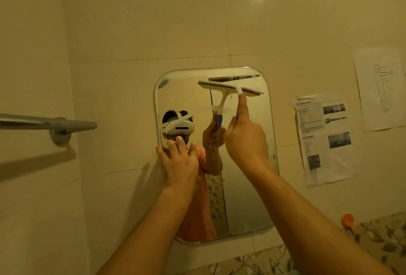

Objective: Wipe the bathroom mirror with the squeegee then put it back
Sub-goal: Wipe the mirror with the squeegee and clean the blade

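Note:
A rounded rectangular mirror point(248, 176) hangs on the tiled wall. My right hand point(246, 136) grips the handle of a white squeegee point(226, 90), index finger stretched up along its neck. The blade lies against the glass near the mirror's top right, tilted slightly down to the right. My left hand point(179, 160) rests flat with fingers spread on the mirror's left edge. The mirror reflects a person in a headset, both hands and the squeegee.
A grey towel bar point(55, 124) juts from the wall at left. Printed sheets point(325, 140) and a drawing point(380, 90) are taped to the wall at right. An orange hook point(347, 219) sits above floral tiles at lower right.

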The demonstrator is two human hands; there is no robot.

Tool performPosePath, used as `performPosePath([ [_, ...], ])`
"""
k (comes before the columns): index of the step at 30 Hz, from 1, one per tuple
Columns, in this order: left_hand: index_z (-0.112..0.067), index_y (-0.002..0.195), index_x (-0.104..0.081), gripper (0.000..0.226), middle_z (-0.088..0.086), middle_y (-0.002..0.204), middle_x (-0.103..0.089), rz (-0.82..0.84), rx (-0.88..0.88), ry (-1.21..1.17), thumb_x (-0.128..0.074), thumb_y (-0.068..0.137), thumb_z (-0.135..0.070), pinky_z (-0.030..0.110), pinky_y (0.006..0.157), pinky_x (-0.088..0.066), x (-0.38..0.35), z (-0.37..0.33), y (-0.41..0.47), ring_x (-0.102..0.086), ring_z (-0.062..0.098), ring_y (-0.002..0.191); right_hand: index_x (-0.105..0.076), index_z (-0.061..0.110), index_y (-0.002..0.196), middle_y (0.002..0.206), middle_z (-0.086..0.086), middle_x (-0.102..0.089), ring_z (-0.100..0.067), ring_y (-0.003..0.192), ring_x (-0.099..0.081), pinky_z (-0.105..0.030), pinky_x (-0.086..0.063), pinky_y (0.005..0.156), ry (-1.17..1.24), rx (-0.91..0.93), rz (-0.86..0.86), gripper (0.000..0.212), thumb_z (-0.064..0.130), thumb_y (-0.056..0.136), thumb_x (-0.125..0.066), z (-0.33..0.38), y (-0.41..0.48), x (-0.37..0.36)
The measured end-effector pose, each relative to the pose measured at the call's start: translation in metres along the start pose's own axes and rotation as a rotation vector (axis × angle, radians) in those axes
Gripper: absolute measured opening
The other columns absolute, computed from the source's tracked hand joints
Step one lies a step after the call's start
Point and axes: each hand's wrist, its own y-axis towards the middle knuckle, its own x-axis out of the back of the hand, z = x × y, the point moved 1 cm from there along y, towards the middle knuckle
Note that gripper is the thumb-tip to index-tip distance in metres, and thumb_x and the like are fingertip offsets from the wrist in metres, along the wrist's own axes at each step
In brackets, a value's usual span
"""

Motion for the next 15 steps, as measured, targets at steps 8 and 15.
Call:
performPosePath([
  [8,-0.021,0.16,-0.011,0.089,0.026,0.16,-0.011,-0.02,-0.025,-0.009,-0.059,0.092,-0.053,0.069,0.113,-0.019,0.003,0.0,-0.005,-0.017,0.05,0.143,0.018,0.046,0.157,0.066,0.003,-0.052,-0.008,0.053,-0.051,-0.018,-0.038,0.045,-0.076,0.006,0.119,0.069,0.036,0.11,-0.031,-0.039,-0.058,-0.01],
  [15,-0.022,0.161,-0.008,0.092,0.025,0.162,-0.006,0.016,-0.007,-0.056,-0.061,0.091,-0.05,0.069,0.115,-0.014,0.002,0.0,0.0,-0.011,0.05,0.145,0.005,0.039,0.161,0.065,0.001,-0.052,-0.01,0.051,-0.05,-0.024,-0.041,0.047,-0.087,0.185,0.053,0.065,0.032,0.11,-0.035,0.011,0.001,0.015],
])
